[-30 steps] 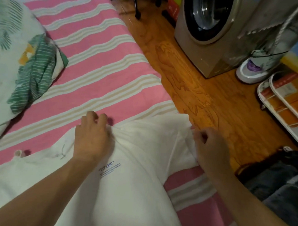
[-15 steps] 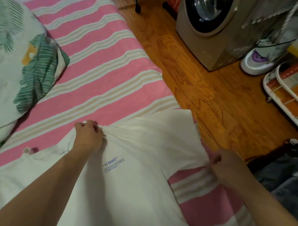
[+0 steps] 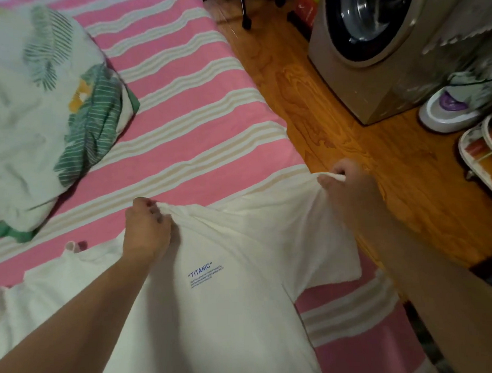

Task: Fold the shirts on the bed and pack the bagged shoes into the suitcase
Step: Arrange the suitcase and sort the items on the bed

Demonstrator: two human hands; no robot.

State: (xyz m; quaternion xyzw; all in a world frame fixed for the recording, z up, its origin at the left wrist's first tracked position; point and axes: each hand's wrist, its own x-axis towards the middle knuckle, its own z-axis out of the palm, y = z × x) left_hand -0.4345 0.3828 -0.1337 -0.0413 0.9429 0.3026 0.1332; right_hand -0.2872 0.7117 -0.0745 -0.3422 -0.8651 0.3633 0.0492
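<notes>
**Sleeve end taken up, shirt drawn taut across the shoulders**

Head view: A white shirt [image 3: 216, 300] is spread on the pink striped bed [image 3: 180, 127], its "TITANIC" print [image 3: 205, 274] facing up near the centre of the frame. Half a second ago the right hand was low at the 4 o'clock side, at the sleeve's lower edge; it is now seen raised to about 2 o'clock, at the bed's edge over the wooden floor [image 3: 350, 142]. The left hand has been kept at the shoulder line. By this the cloth is pulled straight between the two grips, which is judged to be the squaring-up before the sleeve is folded inward; no fold is yet made.

The left hand [image 3: 146, 227] is curled, a bunch of fabric being pinched at the shoulder, at 11 o'clock of the print. The right hand [image 3: 349, 190] is closed on the sleeve tip, a small roll of cloth showing between thumb and fingers [image 3: 338, 171]. The shirt body lies below and between both hands, toward 6 o'clock.

A leaf-patterned pillow [image 3: 38, 110] lies at 10 o'clock, and a washing machine [image 3: 373, 39] stands at 1 o'clock. No shoes or suitcase are seen.
</notes>
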